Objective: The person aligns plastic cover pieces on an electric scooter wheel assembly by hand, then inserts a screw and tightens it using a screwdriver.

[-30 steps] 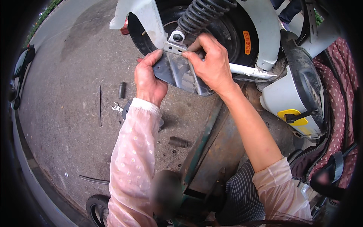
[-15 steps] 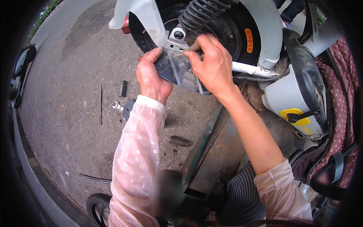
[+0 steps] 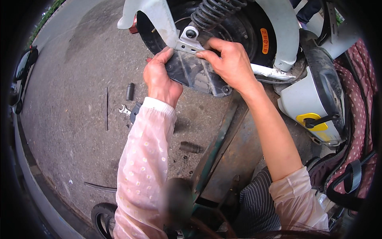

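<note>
My left hand (image 3: 161, 77) is closed round the left edge of a dirty black plastic plate (image 3: 195, 75), its thumb up by a pale metal bracket (image 3: 189, 42) with two holes. My right hand (image 3: 232, 65) pinches at the plate's upper right, thumb against the bracket's lower edge; its curled fingertips are partly hidden behind it. The bracket is at the foot of a black coil spring shock (image 3: 217, 12), in front of a black scooter wheel (image 3: 254, 32) between pale grey fork and body panels (image 3: 284, 40).
On the pavement lie dark cylinders (image 3: 130, 91) (image 3: 190, 147), a spanner (image 3: 123, 109) and thin strips (image 3: 106, 108). A rusty steel stand (image 3: 223, 159) is below. Right are a grey housing (image 3: 304, 99) and dotted fabric (image 3: 358, 91); a person's leg (image 3: 303, 12) shows behind; a loose tire (image 3: 103, 217) lower left.
The plate and both hands have shifted slightly right. My right hand's fingers sit a little lower and farther right along the bracket, and more of the plate's lower right corner shows.
</note>
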A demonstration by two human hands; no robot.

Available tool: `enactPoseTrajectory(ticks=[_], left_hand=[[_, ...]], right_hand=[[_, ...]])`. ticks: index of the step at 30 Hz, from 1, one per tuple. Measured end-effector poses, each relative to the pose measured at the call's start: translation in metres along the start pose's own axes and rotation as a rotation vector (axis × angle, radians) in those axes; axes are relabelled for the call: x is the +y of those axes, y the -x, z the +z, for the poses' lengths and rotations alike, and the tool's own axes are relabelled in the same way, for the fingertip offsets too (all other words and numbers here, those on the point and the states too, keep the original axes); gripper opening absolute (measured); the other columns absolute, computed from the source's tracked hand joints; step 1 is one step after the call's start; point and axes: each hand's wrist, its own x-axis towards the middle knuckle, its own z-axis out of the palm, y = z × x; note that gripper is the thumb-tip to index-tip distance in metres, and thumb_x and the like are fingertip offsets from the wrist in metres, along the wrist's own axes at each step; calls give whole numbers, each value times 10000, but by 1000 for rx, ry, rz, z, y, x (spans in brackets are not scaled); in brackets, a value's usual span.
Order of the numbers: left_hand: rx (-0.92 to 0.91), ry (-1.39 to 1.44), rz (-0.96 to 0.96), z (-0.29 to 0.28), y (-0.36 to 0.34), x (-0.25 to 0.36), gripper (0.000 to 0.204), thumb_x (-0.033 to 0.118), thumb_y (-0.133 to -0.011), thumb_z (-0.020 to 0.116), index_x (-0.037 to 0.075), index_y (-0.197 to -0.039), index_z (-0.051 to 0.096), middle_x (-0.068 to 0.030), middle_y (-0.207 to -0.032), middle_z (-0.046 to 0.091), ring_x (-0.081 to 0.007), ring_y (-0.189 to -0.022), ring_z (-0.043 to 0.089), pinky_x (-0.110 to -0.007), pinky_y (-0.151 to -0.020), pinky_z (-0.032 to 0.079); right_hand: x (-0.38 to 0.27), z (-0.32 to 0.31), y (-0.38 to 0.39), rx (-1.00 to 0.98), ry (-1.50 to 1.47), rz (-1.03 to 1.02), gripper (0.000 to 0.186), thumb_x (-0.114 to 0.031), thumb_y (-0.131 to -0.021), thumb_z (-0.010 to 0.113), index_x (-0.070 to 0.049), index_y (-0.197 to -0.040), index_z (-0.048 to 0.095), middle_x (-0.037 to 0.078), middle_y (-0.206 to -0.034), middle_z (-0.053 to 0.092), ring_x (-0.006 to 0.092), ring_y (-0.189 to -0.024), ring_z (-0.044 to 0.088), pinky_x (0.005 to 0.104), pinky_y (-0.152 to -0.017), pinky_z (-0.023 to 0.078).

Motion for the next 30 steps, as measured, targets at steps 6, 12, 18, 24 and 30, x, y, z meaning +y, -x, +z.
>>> enactPoseTrajectory(ticks=[6, 12, 18, 24, 30], left_hand=[[41, -37, 8, -1, -3, 1, 247, 23, -806, 496, -70, -1029, 549, -157, -955, 611, -247, -852, 606, -370, -803, 486], [-218, -399, -143, -18, -5, 24, 123, 121, -827, 542, 12, -842, 598, -36, -714, 610, -86, -528, 533, -212, -434, 367], [-288, -359, -235, -27, 0, 37, 108, 166, -849, 554, 70, -802, 566, 61, -572, 456, -41, -406, 260, -199, -386, 221], [-34, -357, -180, -65, 2, 48, 35, 75, -840, 514, 50, -817, 517, 7, -652, 451, -102, -605, 419, -256, -610, 386], [113, -267, -205, -66, 19, 49, 336, -118, -812, 365, -201, -1136, 335, -198, -1146, 390, -255, -962, 506, -350, -915, 462]], right_hand=[[2, 5, 3, -10, 114, -55, 244, -262, -774, 625, -32, -703, 586, 196, -626, 577, 391, -658, 579, 465, -599, 462], [4, 6, 3, 21, 99, -105, 238, -225, -782, 622, -17, -683, 563, 201, -608, 547, 389, -618, 552, 437, -552, 439], [4, 6, 4, 7, 85, -98, 248, -239, -782, 618, -21, -676, 568, 205, -604, 564, 393, -632, 574, 458, -581, 461], [3, 5, 2, 17, 92, -113, 253, -240, -779, 624, -18, -669, 571, 207, -602, 560, 394, -627, 571, 454, -578, 465], [3, 6, 1, 14, 90, -102, 252, -247, -780, 621, -20, -679, 578, 205, -618, 567, 392, -641, 574, 452, -588, 470]])
